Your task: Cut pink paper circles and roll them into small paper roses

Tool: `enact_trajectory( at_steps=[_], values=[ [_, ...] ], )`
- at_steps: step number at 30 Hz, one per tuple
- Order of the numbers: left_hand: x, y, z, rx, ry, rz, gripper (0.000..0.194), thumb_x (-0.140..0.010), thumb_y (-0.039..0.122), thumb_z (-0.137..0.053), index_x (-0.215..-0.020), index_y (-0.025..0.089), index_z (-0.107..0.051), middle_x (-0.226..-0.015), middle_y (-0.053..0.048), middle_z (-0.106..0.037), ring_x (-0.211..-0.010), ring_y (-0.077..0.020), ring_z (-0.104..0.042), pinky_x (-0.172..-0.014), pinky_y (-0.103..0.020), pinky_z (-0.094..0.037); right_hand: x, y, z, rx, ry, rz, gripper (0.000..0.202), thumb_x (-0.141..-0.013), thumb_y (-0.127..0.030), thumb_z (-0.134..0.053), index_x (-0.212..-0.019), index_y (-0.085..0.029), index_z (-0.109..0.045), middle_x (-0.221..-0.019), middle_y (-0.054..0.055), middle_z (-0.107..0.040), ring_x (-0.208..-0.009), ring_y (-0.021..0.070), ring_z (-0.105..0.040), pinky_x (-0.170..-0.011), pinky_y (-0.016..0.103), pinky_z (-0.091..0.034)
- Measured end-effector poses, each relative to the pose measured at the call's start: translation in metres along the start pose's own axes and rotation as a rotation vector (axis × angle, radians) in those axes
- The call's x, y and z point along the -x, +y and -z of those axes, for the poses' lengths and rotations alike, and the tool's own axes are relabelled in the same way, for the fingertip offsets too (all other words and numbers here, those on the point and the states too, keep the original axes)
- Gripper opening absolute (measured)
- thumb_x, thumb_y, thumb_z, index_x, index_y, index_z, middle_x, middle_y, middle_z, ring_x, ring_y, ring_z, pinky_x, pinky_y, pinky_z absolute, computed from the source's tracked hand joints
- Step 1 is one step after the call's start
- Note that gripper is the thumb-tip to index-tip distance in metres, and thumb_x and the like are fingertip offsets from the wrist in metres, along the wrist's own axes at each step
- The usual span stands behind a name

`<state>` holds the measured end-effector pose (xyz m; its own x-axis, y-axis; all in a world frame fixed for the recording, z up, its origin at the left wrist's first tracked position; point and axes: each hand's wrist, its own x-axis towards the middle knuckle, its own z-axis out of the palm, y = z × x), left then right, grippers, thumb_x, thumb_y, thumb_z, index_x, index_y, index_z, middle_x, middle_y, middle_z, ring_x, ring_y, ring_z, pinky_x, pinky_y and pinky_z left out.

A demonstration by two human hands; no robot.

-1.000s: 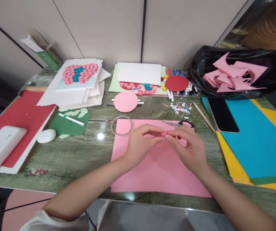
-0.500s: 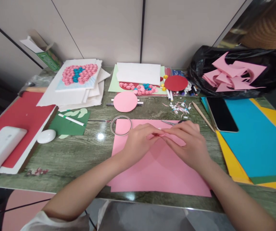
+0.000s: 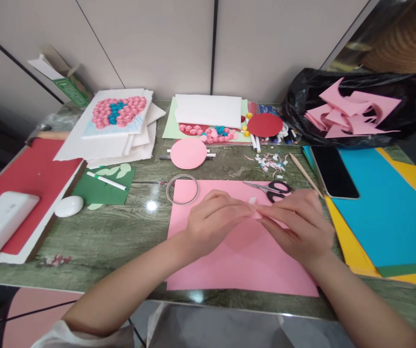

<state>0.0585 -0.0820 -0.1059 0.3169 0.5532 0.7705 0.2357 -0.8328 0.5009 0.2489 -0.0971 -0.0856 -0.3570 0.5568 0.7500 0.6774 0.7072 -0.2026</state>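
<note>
Above a large pink paper sheet [image 3: 230, 266], my left hand [image 3: 215, 220] and my right hand [image 3: 298, 224] meet at the fingertips. Both are closed in a pinch on a small pink paper piece [image 3: 256, 214], mostly hidden by the fingers. A tiny white bit [image 3: 252, 200] shows just beyond the fingertips; I cannot tell whether it is part of the piece. Black-handled scissors [image 3: 269, 189] lie on the sheet's far edge, beyond my right hand. A roll of tape [image 3: 182, 189] rests on the sheet's far left corner.
Paper scraps [image 3: 269, 164] and a wooden pencil-like stick [image 3: 305, 174] lie behind the scissors. A phone [image 3: 334, 171] sits on blue and yellow sheets at right. A pink paper circle [image 3: 188, 153] lies behind the tape. A black bag [image 3: 302, 92] holds pink offcuts. A flower-covered picture [image 3: 119, 113] is back left.
Both hands have shifted a little to the right and slightly nearer, still pinching the pink piece. The scissors' handles, partly covered before, are now in view.
</note>
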Motion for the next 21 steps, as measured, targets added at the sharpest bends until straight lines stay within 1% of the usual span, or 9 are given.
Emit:
enact_trajectory(
  at_steps=[3,7,10,16,21],
  values=[
    [0.0,0.001,-0.001,0.021,0.002,-0.022,0.032,-0.079,0.004,-0.059,-0.106,0.021,-0.059,-0.095,-0.003,-0.071,-0.083,-0.0126,-0.066,-0.076,-0.028,-0.054,0.0,0.0,0.0,0.014,0.017,0.009,0.028,-0.072,-0.014,-0.072,-0.096,-0.027,-0.065,-0.064,0.0,-0.062,-0.06,0.0152,-0.055,-0.057,0.032,-0.041],
    [-0.006,0.006,-0.004,0.069,0.083,0.02,0.021,-0.076,0.006,-0.064,-0.094,0.016,-0.062,-0.083,-0.004,-0.071,-0.078,-0.0123,-0.065,-0.07,-0.025,-0.056,0.002,0.0,-0.002,-0.015,0.079,0.003,0.023,-0.072,-0.013,-0.073,-0.092,-0.023,-0.066,-0.063,-0.001,-0.061,-0.059,0.0137,-0.054,-0.057,0.031,-0.04],
    [-0.01,0.009,-0.006,0.107,0.126,0.04,0.018,-0.074,0.005,-0.065,-0.089,0.014,-0.063,-0.078,-0.004,-0.07,-0.076,-0.0116,-0.065,-0.07,-0.023,-0.056,0.003,0.0,-0.003,-0.018,0.083,0.018,0.024,-0.07,-0.01,-0.073,-0.091,-0.02,-0.066,-0.064,-0.001,-0.061,-0.058,0.0134,-0.053,-0.057,0.031,-0.04],
    [-0.009,0.007,-0.008,0.118,0.145,0.001,0.024,-0.072,0.003,-0.066,-0.092,0.015,-0.062,-0.079,-0.005,-0.069,-0.076,-0.0127,-0.066,-0.07,-0.025,-0.057,0.003,0.0,0.0,0.019,0.09,0.028,0.023,-0.072,-0.012,-0.072,-0.093,-0.022,-0.067,-0.063,-0.001,-0.061,-0.058,0.0134,-0.054,-0.058,0.031,-0.041],
    [-0.004,0.002,-0.008,0.096,0.127,-0.095,0.029,-0.072,0.002,-0.066,-0.098,0.015,-0.06,-0.087,-0.007,-0.07,-0.078,-0.0125,-0.067,-0.072,-0.026,-0.057,0.001,-0.001,0.001,0.009,0.105,0.054,0.021,-0.072,-0.012,-0.073,-0.09,-0.019,-0.067,-0.063,0.0,-0.063,-0.058,0.0136,-0.054,-0.058,0.032,-0.039]
  ],
)
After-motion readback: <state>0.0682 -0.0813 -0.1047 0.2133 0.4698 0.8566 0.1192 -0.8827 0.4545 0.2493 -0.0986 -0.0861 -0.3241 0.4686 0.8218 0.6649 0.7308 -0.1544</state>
